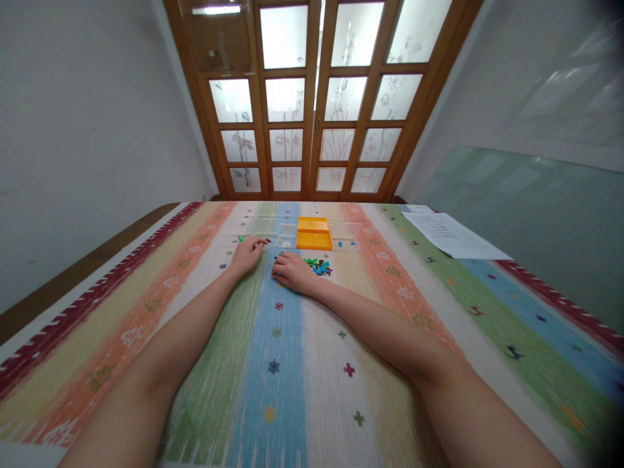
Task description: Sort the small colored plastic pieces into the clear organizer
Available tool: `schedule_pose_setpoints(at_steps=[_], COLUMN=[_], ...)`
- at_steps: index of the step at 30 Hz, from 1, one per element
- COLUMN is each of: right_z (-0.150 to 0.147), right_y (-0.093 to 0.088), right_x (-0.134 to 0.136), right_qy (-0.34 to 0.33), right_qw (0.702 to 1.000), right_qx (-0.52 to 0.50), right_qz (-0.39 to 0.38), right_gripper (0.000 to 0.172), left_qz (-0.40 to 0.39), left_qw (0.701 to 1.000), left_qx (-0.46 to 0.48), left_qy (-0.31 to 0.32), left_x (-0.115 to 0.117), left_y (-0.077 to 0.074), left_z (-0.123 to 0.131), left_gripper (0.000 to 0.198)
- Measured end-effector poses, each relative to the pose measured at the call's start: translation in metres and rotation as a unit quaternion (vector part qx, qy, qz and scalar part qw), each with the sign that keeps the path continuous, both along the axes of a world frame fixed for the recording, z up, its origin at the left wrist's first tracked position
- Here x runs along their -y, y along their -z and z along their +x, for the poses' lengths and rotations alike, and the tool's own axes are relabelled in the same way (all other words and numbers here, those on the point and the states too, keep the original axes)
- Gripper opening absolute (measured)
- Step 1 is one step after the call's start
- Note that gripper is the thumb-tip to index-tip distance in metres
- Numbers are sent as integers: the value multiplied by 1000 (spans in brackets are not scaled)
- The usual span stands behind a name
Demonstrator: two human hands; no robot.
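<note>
My left hand (pixel 247 253) lies on the striped cloth, its fingertips pinching a small dark piece (pixel 268 241) beside a clear compartment tray (pixel 263 238). My right hand (pixel 292 270) rests palm down on the cloth just left of a small heap of colourful little pieces (pixel 320 266), fingers spread and touching the cloth. An orange tray (pixel 314 233) stands just beyond the heap, between the clear tray sections. What is under my right fingers is hidden.
A striped, patterned cloth (pixel 292 364) covers the table. A sheet of paper (pixel 451 234) lies at the far right. Wooden glass-paned doors (pixel 316 97) stand behind the table, with grey walls on both sides.
</note>
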State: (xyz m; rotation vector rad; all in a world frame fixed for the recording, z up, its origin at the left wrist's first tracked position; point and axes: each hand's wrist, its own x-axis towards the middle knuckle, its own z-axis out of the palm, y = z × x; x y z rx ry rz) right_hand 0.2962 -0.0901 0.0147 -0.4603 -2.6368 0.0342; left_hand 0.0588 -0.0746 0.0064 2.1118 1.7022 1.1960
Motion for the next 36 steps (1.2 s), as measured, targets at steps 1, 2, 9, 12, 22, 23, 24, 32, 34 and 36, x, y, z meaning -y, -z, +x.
schedule_pose_setpoints(at_steps=[1, 2, 9, 12, 22, 23, 24, 32, 34, 36], right_z=[2, 6, 63, 88, 94, 92, 92, 89, 86, 83], right_y=[-2, -5, -20, -17, -18, -18, -18, -19, -23, -27], right_x=[-2, -5, -56, -78, -90, -89, -89, -84, -79, -72], right_qy=[4, 13, 213, 282, 241, 235, 231, 233, 224, 203], right_qw=[1000, 1000, 956, 932, 956, 959, 960, 960, 963, 968], right_qx=[-5, -16, -194, -222, -142, -139, -136, -127, -110, -78], right_qz=[-1, -5, -55, -55, -85, -83, -83, -90, -105, -129], right_gripper=[13, 13, 12, 13, 19, 19, 19, 22, 23, 23], left_qz=[1, 1, -19, -19, -30, -26, -25, -15, -7, -3], left_qw=[1000, 999, 986, 979, 962, 962, 962, 961, 962, 964], left_qx=[-11, -23, -133, -157, -222, -225, -227, -237, -239, -236], left_qy=[14, 28, 98, 132, 153, 151, 152, 142, 135, 123], left_x=[1, 3, 13, 16, 18, 17, 17, 15, 17, 18], left_y=[0, -1, -4, -2, 7, 6, 6, 0, -2, -4], left_z=[2, 5, 27, 37, 47, 47, 47, 50, 50, 49], left_gripper=[30, 30, 30, 35, 48, 48, 48, 42, 37, 32])
